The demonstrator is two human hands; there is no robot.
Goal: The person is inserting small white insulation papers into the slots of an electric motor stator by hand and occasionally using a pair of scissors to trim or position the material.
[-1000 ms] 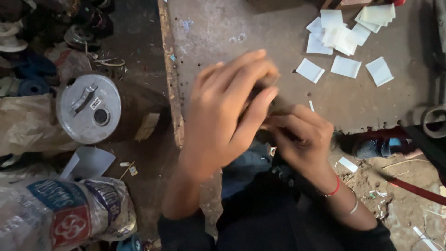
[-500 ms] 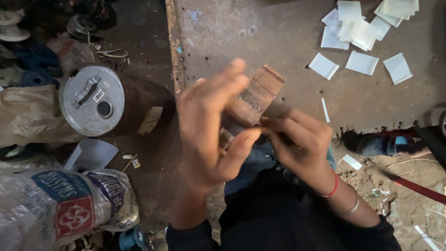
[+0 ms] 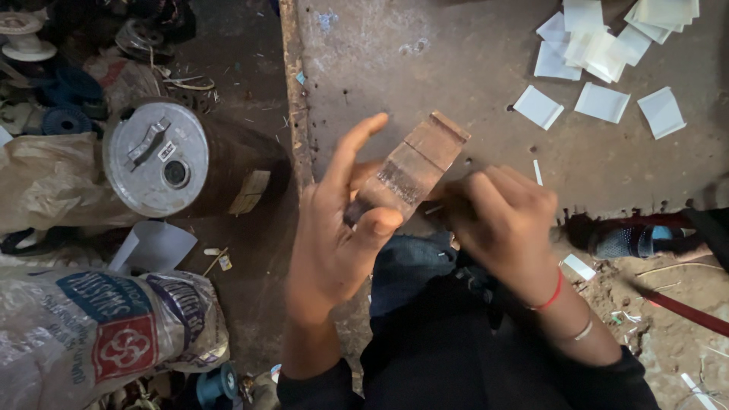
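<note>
While the left hand (image 3: 338, 239) grips a worn wooden block (image 3: 410, 171) between thumb and palm, its forefinger stands straight up beside the block's left edge. That block tilts up toward the far right, above the near edge of the grey work board (image 3: 456, 83). Just right of it, the right hand (image 3: 501, 220) is curled shut, knuckles up, close to the block's lower end; what it pinches is hidden. White paper squares (image 3: 600, 53) lie scattered at the board's far right. To the left stand a round metal can (image 3: 156, 156) and, nearer, a printed sack (image 3: 99, 338).
</note>
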